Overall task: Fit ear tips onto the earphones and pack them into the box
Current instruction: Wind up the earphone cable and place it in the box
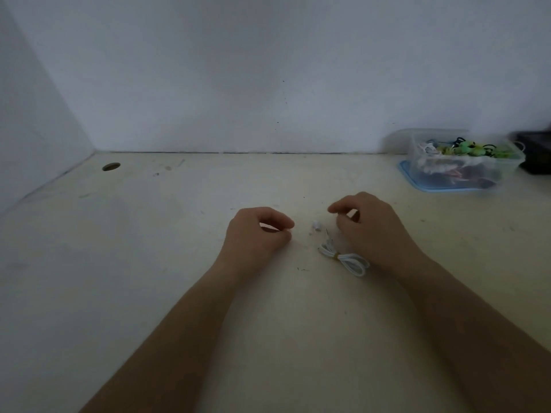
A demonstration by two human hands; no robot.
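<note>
Both forearms reach in from the near edge over the table (149, 263). The earphones (343, 257), white cable coiled & tied w/ a yellowish band at mid-bundle, lie flat on the table; the landmark for the rest.

Right hand (369, 228) is just right of & behind the bundle, touching or covering its far end. Index & thumb are curved but apart w/ nothing seen btwn them; other fingers are hidden, so can't tell if it grips the cable end.

Small white piece (316, 225), prob. an earbud or ear tip (too blurred to say), lies just behind-left of the bundle, btwn the two hands, touching neither.

Left hand (259, 231) is further left of the bundle, fingers curled, thumb & index tips meeting. Can't tell if anything is pinched.

Far right behind the bundle: clear plastic box (417, 165), lid off, sitting on a blue lid (441, 189), holding green, black & white bits. Dark object (536, 156) is beside it at frame edge. Far left: round hole (111, 166) in the table. Behind everything, the wall (268, 70).
</note>
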